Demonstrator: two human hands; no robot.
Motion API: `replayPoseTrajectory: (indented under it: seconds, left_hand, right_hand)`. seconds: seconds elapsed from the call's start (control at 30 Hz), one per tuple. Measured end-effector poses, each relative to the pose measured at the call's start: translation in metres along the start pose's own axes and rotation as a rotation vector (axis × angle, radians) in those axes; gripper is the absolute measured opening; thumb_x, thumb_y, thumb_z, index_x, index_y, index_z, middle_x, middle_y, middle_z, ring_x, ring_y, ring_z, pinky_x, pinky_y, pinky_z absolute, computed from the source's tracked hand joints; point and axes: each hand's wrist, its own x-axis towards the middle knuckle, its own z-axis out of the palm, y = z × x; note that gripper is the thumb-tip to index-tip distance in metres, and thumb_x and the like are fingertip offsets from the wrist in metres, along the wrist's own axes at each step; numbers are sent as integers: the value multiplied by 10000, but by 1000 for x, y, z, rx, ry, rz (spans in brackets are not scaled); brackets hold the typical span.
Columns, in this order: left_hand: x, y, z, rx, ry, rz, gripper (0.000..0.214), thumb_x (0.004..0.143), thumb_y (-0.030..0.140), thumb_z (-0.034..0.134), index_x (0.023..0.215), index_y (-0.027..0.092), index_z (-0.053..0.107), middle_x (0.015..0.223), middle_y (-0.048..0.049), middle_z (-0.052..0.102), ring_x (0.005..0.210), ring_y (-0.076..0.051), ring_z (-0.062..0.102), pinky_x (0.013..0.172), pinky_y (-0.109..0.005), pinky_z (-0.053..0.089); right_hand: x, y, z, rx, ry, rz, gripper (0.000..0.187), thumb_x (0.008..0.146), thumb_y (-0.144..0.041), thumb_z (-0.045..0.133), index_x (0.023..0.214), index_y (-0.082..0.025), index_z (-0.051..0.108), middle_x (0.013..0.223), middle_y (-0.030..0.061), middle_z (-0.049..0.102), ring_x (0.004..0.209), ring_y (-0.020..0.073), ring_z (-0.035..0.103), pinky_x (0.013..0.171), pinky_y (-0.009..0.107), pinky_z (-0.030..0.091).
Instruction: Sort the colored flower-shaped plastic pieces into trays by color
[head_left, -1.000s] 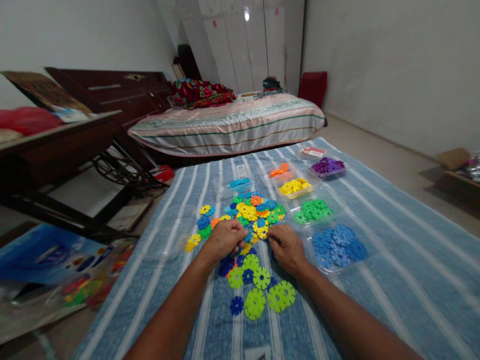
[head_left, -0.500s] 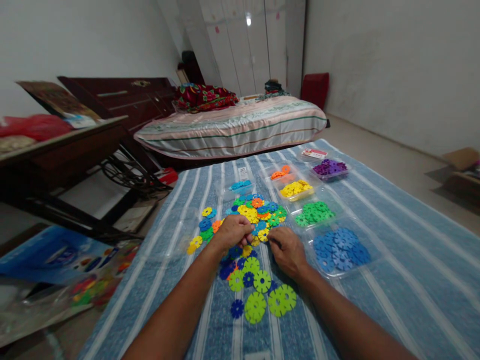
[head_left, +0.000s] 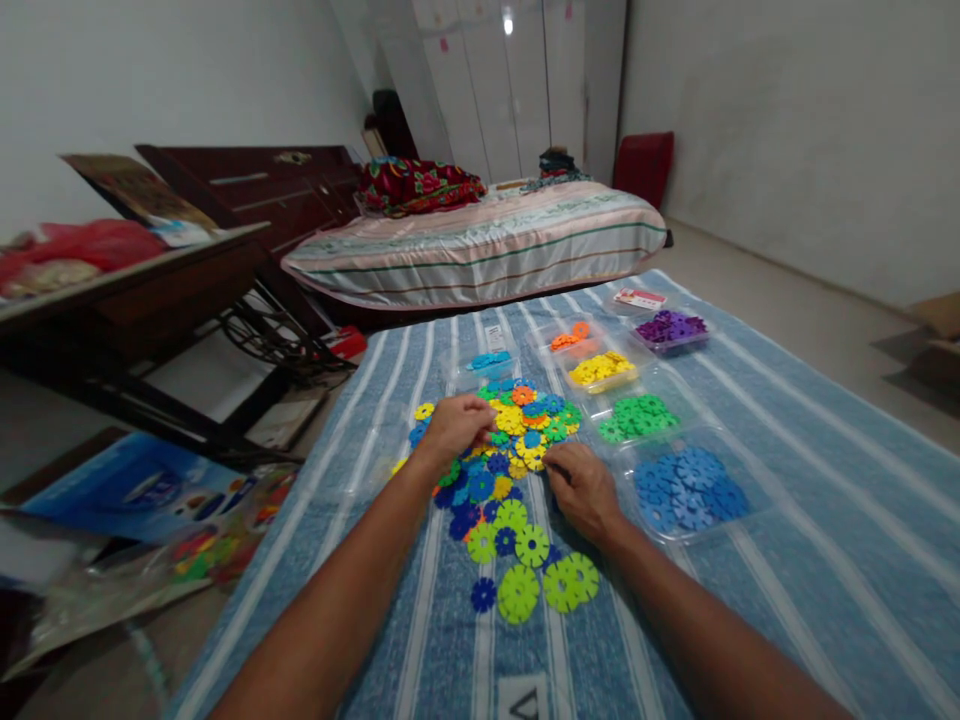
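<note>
A heap of mixed notched plastic discs (head_left: 510,418) in yellow, blue, green and orange lies on the striped cloth. Over its left side is my left hand (head_left: 459,428), fingers bent together in a pinch; anything between them is too small to make out. My right hand (head_left: 586,488) rests at the heap's right edge beside a yellow disc (head_left: 534,456). Its fingers are curled closed and their tips are partly hidden. Nearer to me, between my forearms, lie several lime-green discs (head_left: 517,593) and dark blue discs (head_left: 484,595).
Clear plastic boxes hold sorted discs: blue (head_left: 686,490), green (head_left: 639,418), yellow (head_left: 602,370), orange (head_left: 570,338), purple (head_left: 670,328) and light blue (head_left: 490,360). A bed (head_left: 480,250) stands beyond, and a wooden table (head_left: 135,270) is at the left.
My left hand has moved up and left, away from the right hand, uncovering discs beneath it. The right hand stays at the heap's edge. The view has shifted slightly.
</note>
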Motion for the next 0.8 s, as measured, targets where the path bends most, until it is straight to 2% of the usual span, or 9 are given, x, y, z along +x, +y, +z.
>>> replayPoseTrajectory:
  seconds: [0.17, 0.3, 0.4, 0.47, 0.6, 0.7, 0.8]
  left_hand:
    - [-22, -30, 5, 225, -156, 133, 90, 680, 250, 588, 726, 173, 594, 546, 37, 601, 497, -112, 555, 505, -211, 422]
    - [-32, -34, 10, 430, -182, 304, 103, 716, 228, 547, 712, 165, 629, 548, 37, 564, 530, -116, 527, 520, -214, 376]
    - [-39, -33, 19, 556, -211, 384, 154, 760, 193, 516, 751, 163, 667, 598, 22, 586, 597, -131, 548, 571, -228, 391]
    - [-42, -33, 27, 641, -232, 436, 178, 786, 185, 520, 843, 168, 688, 679, 4, 621, 691, -155, 584, 644, -250, 430]
    - [-44, -36, 44, 846, -172, 594, 311, 789, 160, 570, 1092, 176, 641, 1018, -72, 635, 1002, -226, 568, 866, -340, 460]
    - [-44, -38, 52, 947, -177, 650, 288, 798, 165, 587, 1083, 196, 614, 1119, -84, 583, 1077, -241, 515, 933, -382, 449]
    - [-46, -38, 52, 1019, -170, 632, 170, 823, 179, 577, 988, 196, 616, 1118, -86, 571, 1069, -247, 501, 941, -408, 447]
  right_hand:
    - [-1, 2, -1, 84, 64, 51, 259, 858, -192, 445, 934, -203, 693, 953, 75, 703, 918, 218, 623, 855, 367, 486]
    - [-2, 7, 1, 155, 154, 126, 305, 849, -205, 429, 1033, -197, 673, 1027, 88, 689, 978, 218, 622, 898, 380, 490]
    - [-3, 9, 2, 145, 176, 157, 319, 839, -206, 421, 1043, -195, 666, 1026, 92, 683, 978, 225, 618, 898, 398, 491]
    - [-3, 10, 2, 137, 174, 164, 321, 846, -212, 411, 1043, -192, 663, 1021, 96, 679, 973, 228, 616, 896, 406, 492]
    - [-3, 11, 3, 125, 174, 164, 319, 855, -224, 409, 1057, -186, 653, 1043, 104, 669, 988, 229, 609, 916, 414, 483]
    - [-4, 11, 3, 112, 175, 152, 321, 847, -218, 413, 1066, -179, 646, 1050, 109, 665, 1002, 231, 601, 930, 421, 476]
    - [-4, 11, 4, 97, 166, 141, 321, 841, -206, 414, 1063, -182, 645, 1039, 107, 666, 996, 233, 600, 927, 425, 475]
